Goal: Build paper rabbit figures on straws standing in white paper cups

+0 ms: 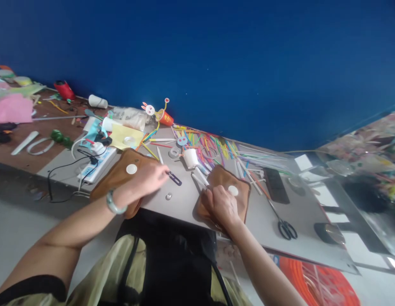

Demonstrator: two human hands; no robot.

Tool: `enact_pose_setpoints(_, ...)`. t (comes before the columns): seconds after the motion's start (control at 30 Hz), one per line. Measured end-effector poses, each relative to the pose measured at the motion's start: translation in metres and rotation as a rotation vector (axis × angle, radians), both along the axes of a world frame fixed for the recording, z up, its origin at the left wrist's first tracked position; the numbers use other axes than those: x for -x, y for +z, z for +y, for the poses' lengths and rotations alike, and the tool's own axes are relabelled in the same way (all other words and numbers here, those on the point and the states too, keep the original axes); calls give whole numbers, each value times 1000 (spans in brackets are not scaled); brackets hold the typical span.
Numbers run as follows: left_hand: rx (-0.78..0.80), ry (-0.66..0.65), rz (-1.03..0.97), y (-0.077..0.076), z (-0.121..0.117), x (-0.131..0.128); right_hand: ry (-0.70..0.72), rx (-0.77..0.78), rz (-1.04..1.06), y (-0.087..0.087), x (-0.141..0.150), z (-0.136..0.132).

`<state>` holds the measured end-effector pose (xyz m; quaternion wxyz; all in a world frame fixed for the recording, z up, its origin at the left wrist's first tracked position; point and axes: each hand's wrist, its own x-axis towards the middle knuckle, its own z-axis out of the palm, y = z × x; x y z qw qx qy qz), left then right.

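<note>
Your left hand (153, 176): fingertips at a dark slotted tool (175, 178), just right of them; pinching or merely touching, unclear. Your right hand (221, 205): over a brown pad (243, 196), finger closure unclear, white stick (202, 177) just beyond. Advisable: grasp tool mid-body, steady pad.

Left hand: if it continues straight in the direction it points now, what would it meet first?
The left hand would probably meet the dark box cutter at its fingertips first; whether they already touch is unclear.
</note>
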<state>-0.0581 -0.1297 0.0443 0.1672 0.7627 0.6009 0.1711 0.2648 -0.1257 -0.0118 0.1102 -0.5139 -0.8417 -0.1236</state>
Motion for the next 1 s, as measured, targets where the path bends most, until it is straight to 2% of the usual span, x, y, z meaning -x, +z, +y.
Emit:
enact_pose_setpoints(0.1,-74,191,270,4,49,42,-11,99,-33,1,13,6)
enact_pose_setpoints(0.2,50,219,455,-1,83,62,-41,214,-104,3,26,12)
enact_pose_setpoints(0.3,190,223,501,-6,103,65,-75,297,-150,6,34,16)
enact_pose_setpoints(0.5,335,317,354,-13,132,67,-110,373,-145,8,36,21)
enact_pose_setpoints(0.63,413,264,132,-25,144,79,-133,404,-141,10,33,22)
enact_pose_setpoints(0.77,413,228,26,-35,143,87,-146,447,-159,14,25,25)
enact_pose_setpoints(1.0,300,341,-222,-38,129,99,-123,467,-163,18,4,31)
